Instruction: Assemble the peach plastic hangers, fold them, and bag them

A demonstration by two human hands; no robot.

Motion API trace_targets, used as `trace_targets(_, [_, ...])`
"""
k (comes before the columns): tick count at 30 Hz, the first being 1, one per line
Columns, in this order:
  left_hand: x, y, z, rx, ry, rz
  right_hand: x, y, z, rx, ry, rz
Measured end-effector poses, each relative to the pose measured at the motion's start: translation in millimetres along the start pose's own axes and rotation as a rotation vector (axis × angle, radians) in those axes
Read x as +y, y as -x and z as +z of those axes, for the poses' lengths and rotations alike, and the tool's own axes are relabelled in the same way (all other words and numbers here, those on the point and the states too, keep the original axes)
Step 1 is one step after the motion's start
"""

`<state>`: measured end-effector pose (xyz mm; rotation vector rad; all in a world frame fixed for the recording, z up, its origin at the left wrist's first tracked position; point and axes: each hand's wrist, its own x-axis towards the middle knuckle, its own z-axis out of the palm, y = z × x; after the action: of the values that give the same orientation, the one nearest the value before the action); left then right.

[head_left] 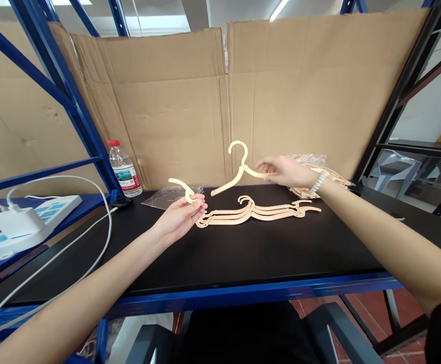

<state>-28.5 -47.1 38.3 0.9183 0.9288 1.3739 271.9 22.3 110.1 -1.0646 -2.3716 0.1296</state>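
Note:
Between the fingertips of my left hand (185, 215) is a short curved cream plastic hanger piece (184, 187), its curved end pointing up and left. My right hand (279, 169) grips the right arm of a cream plastic hanger (240, 173), raised above the table with its hook upward. Its left arm slopes down toward my left hand, and the two pieces are apart. Below, several assembled cream hangers (231, 217) lie stacked on the black tabletop (243, 258). My right wrist partly covers a pile of more cream hanger parts (334, 177) with clear plastic wrapping.
A clear plastic bag (159, 197) lies behind my left hand. A water bottle (125, 172) with a red cap stands at the back left. Cardboard panels (167, 111) wall off the back. At left are a white power strip (27, 222) and a loose white cable (108, 237).

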Motion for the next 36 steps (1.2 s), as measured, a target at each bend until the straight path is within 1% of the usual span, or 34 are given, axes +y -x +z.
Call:
trace_targets(2, [-0.9, 5.7, 5.3, 0.007, -0.009, -0.019, -9.6, 22.6, -4.8, -0.082, -0.054, -0.014])
trace_targets(4, [-2.2, 10.8, 10.4, 0.002, -0.014, -0.052, -14.9, 43.7, -4.1, -0.145, -0.098, -0.037])
trace_targets(6, [-4.1, 14.4, 12.7, -0.005, -0.009, -0.083, -15.4, 60.0, 1.1, -0.159, -0.165, -0.074])
trace_targets(9, [-8.2, 16.7, 8.3, -0.03, 0.006, -0.101, -9.8, 73.6, 13.7, -0.114, -0.278, -0.082])
trace_targets(12, [-12.6, 17.8, -2.5, -0.109, 0.016, -0.102, -3.7, 78.2, 25.7, -0.058, -0.337, -0.069])
trace_targets(15, [-15.1, 19.6, -10.0, -0.195, 0.024, -0.09, -3.3, 79.9, 33.3, -0.007, -0.38, -0.087])
trace_targets(18, [-14.6, 22.6, -9.3, -0.262, 0.038, -0.104, -7.3, 81.3, 37.8, 0.024, -0.421, -0.117])
trace_targets(21, [-12.3, 26.2, -5.4, -0.318, 0.046, -0.14, -10.2, 83.0, 41.6, 0.054, -0.397, -0.145])
trace_targets(29, [-12.3, 31.7, -4.3, -0.35, 0.07, -0.191, -14.2, 86.5, 46.4, 0.097, -0.273, -0.19])
trace_targets(36, [-13.6, 31.3, -4.3, -0.323, 0.129, -0.195, -18.4, 86.2, 47.4, 0.147, -0.24, -0.223])
